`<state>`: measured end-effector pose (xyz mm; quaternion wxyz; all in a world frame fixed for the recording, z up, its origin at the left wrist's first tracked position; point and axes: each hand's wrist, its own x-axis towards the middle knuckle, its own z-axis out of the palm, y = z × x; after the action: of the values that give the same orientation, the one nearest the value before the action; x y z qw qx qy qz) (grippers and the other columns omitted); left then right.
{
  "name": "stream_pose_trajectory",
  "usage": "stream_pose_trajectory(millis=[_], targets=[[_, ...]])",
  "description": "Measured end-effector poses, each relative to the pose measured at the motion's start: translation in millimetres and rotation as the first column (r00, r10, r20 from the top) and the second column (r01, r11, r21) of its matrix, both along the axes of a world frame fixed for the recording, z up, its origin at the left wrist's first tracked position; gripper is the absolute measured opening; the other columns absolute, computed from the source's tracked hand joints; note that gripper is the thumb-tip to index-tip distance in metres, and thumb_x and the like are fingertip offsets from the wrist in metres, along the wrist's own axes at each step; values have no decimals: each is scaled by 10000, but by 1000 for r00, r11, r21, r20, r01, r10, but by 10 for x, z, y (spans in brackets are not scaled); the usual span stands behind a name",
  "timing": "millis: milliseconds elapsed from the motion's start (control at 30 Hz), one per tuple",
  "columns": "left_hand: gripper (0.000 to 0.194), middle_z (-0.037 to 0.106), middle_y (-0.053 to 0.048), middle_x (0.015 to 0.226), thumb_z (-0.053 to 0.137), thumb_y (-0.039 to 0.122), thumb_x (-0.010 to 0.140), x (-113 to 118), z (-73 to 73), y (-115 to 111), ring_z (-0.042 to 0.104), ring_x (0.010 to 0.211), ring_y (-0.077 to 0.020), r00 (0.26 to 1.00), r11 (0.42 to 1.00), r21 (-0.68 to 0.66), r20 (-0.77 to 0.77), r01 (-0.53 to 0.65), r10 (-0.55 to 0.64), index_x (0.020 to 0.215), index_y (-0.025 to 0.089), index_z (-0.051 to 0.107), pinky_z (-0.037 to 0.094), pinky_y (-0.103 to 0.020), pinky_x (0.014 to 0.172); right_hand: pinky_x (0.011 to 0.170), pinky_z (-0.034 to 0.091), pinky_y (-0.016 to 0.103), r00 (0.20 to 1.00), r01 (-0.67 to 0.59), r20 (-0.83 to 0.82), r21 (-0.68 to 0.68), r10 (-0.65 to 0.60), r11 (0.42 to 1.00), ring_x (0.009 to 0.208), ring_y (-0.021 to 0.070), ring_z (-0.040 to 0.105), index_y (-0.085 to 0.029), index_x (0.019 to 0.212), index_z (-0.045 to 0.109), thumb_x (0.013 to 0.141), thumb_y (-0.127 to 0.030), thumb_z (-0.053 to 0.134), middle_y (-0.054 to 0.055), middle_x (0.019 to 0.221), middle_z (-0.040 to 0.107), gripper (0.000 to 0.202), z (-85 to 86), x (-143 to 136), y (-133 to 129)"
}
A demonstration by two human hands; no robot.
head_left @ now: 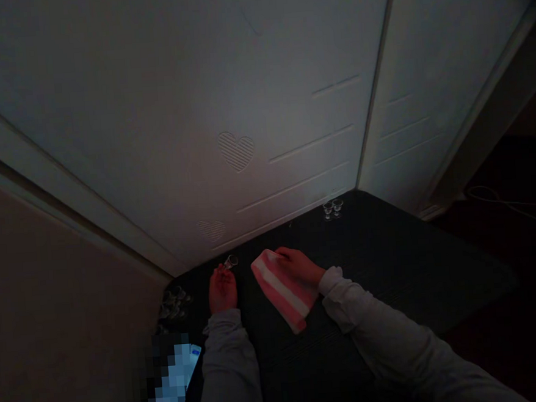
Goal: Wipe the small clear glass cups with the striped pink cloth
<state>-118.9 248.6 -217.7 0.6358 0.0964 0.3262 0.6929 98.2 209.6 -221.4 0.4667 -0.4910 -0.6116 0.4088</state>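
Note:
In the dim head view, my left hand point(223, 288) is turned palm up with its fingers curled at the tips. Its fingers pinch a small clear stemmed glass point(231, 262), whose bowl points away from me. My right hand point(300, 265) is closed on the upper edge of a pink-and-white striped cloth point(284, 295), which hangs down toward the dark table point(297, 358). A gap of table lies between the cloth and the glass.
Two small stemmed glasses point(333, 209) stand at the table's back edge. Several more glasses point(174, 302) cluster at the left. A lit phone point(181, 372), partly pixelated, lies front left. White panels with heart patterns point(237, 151) rise behind; a white cable point(502, 200) lies right.

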Motion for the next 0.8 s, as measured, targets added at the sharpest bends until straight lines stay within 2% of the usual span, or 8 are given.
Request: stream_pose_trajectory(millis=[167, 300, 400, 500, 633, 700, 733, 800], targets=[[188, 619, -8, 668, 424, 109, 819, -5, -15, 1, 577, 584, -47, 1000, 1000, 5, -22, -12, 12, 694, 124, 564, 498, -135, 544, 712, 406, 281, 989, 29, -142, -53, -36, 998, 762, 153, 541, -166, 855, 601, 771, -278, 466, 14, 814, 612, 195, -8, 31, 16], [178, 621, -5, 674, 435, 110, 814, -39, -26, 7, 583, 603, -50, 999, 1000, 14, -36, -25, 25, 692, 127, 564, 502, -141, 560, 730, 419, 282, 941, -21, -337, -118, -20, 993, 771, 149, 554, -162, 890, 593, 754, -306, 506, 16, 836, 615, 216, 27, 59, 19], [205, 618, -3, 654, 416, 98, 820, -74, -19, 25, 577, 577, -41, 999, 1000, 17, -40, -17, 18, 687, 121, 571, 495, -134, 562, 710, 426, 270, 897, -108, -441, -155, 29, 982, 749, 141, 555, -159, 898, 591, 735, -320, 542, 12, 825, 615, 235, 128, 66, -12], [226, 611, -2, 632, 396, 75, 823, -98, -7, 40, 579, 572, -34, 999, 1000, 8, -36, -8, 9, 699, 112, 581, 484, -121, 574, 680, 425, 250, 860, -223, -496, -155, 119, 962, 726, 130, 550, -165, 899, 595, 722, -334, 568, 9, 822, 610, 246, 319, 8, -147], [204, 589, 5, 581, 417, 57, 806, -116, 8, 14, 566, 535, -38, 1000, 1000, -24, -28, -14, 13, 699, 115, 581, 465, -116, 533, 663, 423, 242, 799, -428, -514, -123, 311, 895, 723, 130, 547, -180, 921, 597, 731, -360, 564, 11, 840, 611, 264, 680, -167, -492], [168, 584, -2, 573, 445, 56, 788, -124, 12, -4, 561, 515, -50, 999, 999, -52, -30, 8, -10, 699, 104, 580, 465, -135, 513, 661, 422, 245, 799, -498, -447, -116, 403, 859, 737, 136, 548, -177, 911, 598, 749, -374, 542, 12, 839, 610, 261, 816, -227, -616], [148, 584, -3, 579, 461, 60, 781, -126, 11, -9, 560, 512, -52, 999, 998, -59, -33, 18, -20, 702, 100, 580, 466, -140, 513, 652, 423, 249, 814, -499, -402, -112, 420, 859, 737, 140, 548, -177, 907, 598, 758, -383, 526, 13, 835, 612, 264, 844, -238, -636], [108, 588, 0, 598, 491, 75, 768, -126, 2, -9, 559, 516, -53, 998, 998, -57, -48, 31, -34, 714, 104, 580, 470, -147, 520, 649, 423, 265, 892, -414, -240, -88, 384, 906, 735, 149, 548, -176, 904, 599, 781, -392, 483, 18, 825, 614, 273, 790, -221, -585]])
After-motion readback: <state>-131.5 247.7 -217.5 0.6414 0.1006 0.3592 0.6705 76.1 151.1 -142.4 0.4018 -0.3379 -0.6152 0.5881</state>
